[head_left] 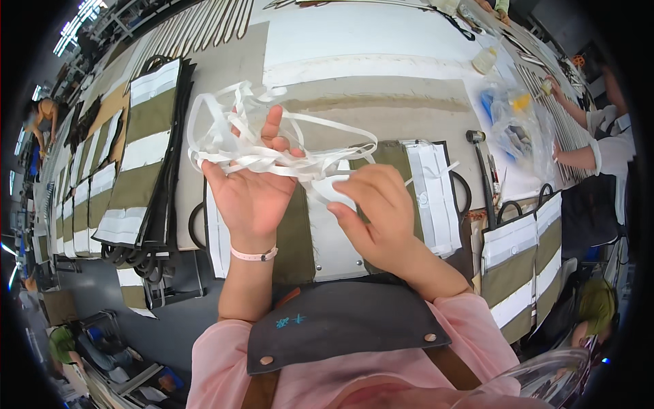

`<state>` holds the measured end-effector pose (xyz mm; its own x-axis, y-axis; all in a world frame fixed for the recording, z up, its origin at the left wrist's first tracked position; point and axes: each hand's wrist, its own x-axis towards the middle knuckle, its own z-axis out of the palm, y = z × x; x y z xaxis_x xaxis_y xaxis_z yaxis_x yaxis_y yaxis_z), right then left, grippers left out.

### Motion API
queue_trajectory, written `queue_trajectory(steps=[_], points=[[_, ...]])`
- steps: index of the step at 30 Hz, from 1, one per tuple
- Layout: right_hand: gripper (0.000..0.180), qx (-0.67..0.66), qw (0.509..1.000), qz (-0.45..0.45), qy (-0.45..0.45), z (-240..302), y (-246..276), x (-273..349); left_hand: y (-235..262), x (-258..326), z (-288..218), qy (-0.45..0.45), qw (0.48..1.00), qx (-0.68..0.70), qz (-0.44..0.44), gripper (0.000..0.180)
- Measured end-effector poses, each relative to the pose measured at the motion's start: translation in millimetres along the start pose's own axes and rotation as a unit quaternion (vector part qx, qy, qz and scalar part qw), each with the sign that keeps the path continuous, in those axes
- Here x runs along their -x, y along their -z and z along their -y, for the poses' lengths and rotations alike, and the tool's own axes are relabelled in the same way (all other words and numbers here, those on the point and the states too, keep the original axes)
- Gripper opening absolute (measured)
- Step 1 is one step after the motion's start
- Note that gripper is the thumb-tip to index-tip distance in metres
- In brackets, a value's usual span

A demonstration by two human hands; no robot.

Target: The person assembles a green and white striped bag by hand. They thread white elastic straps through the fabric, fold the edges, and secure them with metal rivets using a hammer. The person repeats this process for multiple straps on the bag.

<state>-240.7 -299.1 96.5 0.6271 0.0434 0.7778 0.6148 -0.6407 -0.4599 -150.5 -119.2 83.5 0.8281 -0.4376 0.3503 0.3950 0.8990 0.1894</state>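
Note:
A tangled bundle of white ribbon (252, 158) hangs in loops over and between the fingers of my left hand (248, 198). That palm faces up, with some fingers raised and others curled among the strands. Close on its right, my right hand (381, 215) has its thumb and fingers bent around a white end of the bundle; the exact pinch is partly hidden. Beneath both hands lies an olive-and-white bag panel (294, 235) with dark loop handles at its sides and small metal studs near the front. One loose strand reaches right over it.
Stacked olive-and-white bag panels (153, 126) stand at left, more (511, 273) at right. A hammer (480, 160) lies right of the work, near a clear plastic bag (514, 129) and a glue bottle (485, 60). Long thin strips (204, 24) line the far table. A co-worker's arm (575, 160) reaches in at right.

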Motion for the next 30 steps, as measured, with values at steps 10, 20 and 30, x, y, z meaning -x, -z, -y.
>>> queue_trajectory(steps=[10,20,30], points=[[0.006,-0.427,0.81,-0.09,-0.392,-9.7,-0.6,-5.9,-6.0,7.4,9.0,0.024,0.996,0.001,-0.081,0.086],[0.018,-0.632,0.639,-0.086,-0.431,-39.3,13.3,1.6,-8.8,6.1,5.0,0.036,0.988,-0.083,-0.129,0.098],[0.023,-0.749,0.507,-0.098,-0.415,-44.0,23.7,-2.2,1.7,8.7,2.3,0.033,0.998,-0.038,-0.048,0.102]])
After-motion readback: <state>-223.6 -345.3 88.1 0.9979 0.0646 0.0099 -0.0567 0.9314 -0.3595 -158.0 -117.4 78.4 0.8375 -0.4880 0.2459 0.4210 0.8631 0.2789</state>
